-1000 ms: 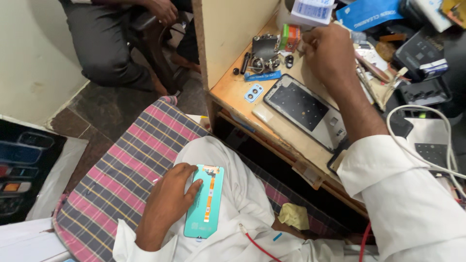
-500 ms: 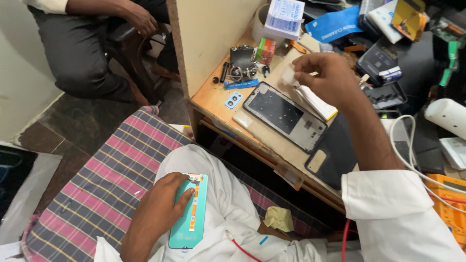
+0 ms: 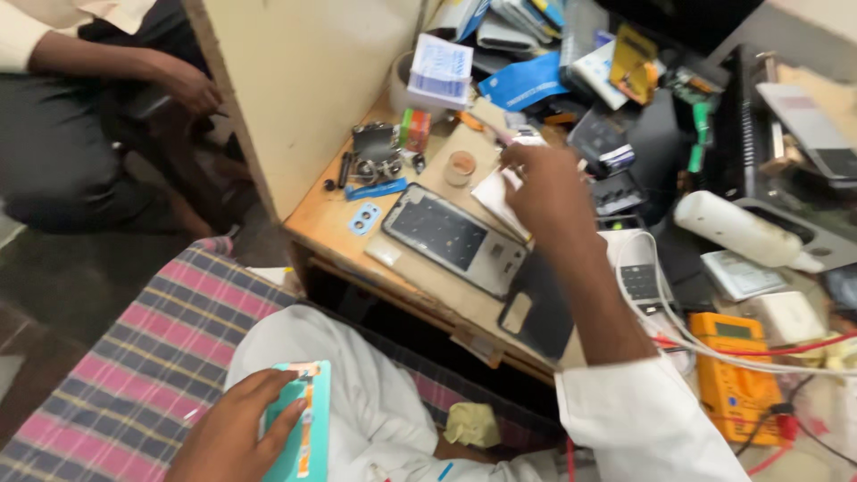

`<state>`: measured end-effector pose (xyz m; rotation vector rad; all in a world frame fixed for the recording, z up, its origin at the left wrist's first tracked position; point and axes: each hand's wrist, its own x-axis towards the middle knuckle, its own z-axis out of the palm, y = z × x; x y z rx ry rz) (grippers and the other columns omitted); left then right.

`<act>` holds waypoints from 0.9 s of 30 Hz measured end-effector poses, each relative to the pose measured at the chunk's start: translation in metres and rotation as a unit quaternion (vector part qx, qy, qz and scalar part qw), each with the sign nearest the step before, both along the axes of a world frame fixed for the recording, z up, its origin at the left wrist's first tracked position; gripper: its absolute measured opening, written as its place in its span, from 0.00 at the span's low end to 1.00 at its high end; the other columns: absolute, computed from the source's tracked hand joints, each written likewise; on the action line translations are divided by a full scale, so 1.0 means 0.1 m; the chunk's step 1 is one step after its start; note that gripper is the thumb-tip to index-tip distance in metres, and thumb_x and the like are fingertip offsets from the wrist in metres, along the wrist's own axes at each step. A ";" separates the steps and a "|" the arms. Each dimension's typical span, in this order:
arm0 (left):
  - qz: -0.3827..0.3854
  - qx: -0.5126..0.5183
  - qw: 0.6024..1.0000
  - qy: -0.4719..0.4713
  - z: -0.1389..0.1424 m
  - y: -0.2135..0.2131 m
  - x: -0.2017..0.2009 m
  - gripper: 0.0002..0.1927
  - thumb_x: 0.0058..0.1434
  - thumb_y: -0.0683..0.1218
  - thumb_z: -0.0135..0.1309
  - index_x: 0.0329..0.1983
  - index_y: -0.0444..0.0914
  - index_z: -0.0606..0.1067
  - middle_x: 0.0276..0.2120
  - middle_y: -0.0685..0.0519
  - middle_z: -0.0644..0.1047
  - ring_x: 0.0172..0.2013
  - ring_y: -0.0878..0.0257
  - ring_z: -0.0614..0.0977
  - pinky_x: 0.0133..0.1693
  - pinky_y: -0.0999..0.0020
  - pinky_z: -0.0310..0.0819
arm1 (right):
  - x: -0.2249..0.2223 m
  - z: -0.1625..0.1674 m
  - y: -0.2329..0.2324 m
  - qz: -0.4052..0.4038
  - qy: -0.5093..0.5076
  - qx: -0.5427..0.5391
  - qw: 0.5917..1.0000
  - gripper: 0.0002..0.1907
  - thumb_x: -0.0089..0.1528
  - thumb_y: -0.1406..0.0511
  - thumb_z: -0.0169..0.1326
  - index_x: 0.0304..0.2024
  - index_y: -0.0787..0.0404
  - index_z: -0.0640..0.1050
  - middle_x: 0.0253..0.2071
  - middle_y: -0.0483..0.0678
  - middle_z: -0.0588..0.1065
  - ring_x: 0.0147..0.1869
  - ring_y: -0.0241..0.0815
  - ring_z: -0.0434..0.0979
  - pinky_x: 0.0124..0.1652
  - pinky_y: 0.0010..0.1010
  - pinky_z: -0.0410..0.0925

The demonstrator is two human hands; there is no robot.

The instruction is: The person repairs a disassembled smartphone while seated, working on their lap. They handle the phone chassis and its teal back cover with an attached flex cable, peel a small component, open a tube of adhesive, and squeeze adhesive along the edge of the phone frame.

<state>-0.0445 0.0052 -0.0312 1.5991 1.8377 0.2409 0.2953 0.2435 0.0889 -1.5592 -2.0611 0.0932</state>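
Observation:
My left hand (image 3: 241, 428) rests on my lap and grips a teal opened phone body (image 3: 305, 427) with an orange strip down its middle. Over the wooden workbench (image 3: 335, 192), my right hand (image 3: 546, 183) pinches a small white paper or cloth (image 3: 495, 196) by its top edge. Just left of that hand lies a phone frame with a dark inner panel (image 3: 455, 236), flat on the bench. A small round tub (image 3: 461, 167) stands beyond it.
A pile of small metal parts (image 3: 375, 153), a blue tool (image 3: 375, 189) and a blue camera bezel (image 3: 363, 219) lie at the bench's left. Boxes and phone parts crowd the back. An orange multimeter (image 3: 736, 370) with white cables sits right. Another person (image 3: 89, 98) sits at upper left.
My right hand has lifted the white piece off the cluttered back of the bench and drawn it toward me, above the phone frame. My left hand keeps the teal phone on my lap.

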 end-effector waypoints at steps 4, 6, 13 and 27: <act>-0.058 -0.073 0.995 0.034 -0.29 -0.02 -0.16 0.31 0.63 0.64 0.45 0.66 0.48 0.72 0.61 0.53 0.74 0.64 0.60 0.75 0.64 0.60 0.69 | 0.73 0.28 0.41 -0.129 -0.026 0.030 0.991 0.14 0.56 0.72 0.61 0.45 0.62 0.84 0.44 0.61 0.80 0.47 0.59 0.81 0.48 0.42 0.72; -0.084 -0.071 0.993 0.044 -0.40 0.00 -0.23 0.32 0.64 0.66 0.44 0.67 0.49 0.71 0.62 0.53 0.73 0.66 0.60 0.71 0.66 0.58 0.65 | 0.96 0.35 0.49 -0.139 -0.084 -0.018 0.987 0.20 0.52 0.75 0.61 0.47 0.59 0.84 0.45 0.61 0.80 0.47 0.60 0.80 0.48 0.43 0.72; -0.070 -0.133 0.989 0.011 -0.38 0.03 -0.09 0.33 0.64 0.65 0.42 0.70 0.50 0.68 0.63 0.55 0.73 0.65 0.62 0.75 0.67 0.58 0.68 | 1.19 0.51 0.33 -0.077 -0.113 -0.100 0.986 0.21 0.53 0.74 0.64 0.49 0.57 0.84 0.45 0.58 0.80 0.45 0.53 0.82 0.48 0.39 0.73; -0.138 -0.119 0.983 -0.009 0.22 0.17 0.47 0.32 0.64 0.65 0.44 0.69 0.52 0.69 0.61 0.56 0.74 0.62 0.64 0.77 0.64 0.62 0.71 | 1.35 0.66 0.19 0.061 -0.217 -0.057 0.973 0.30 0.46 0.77 0.61 0.52 0.56 0.83 0.48 0.56 0.80 0.50 0.56 0.79 0.50 0.43 0.72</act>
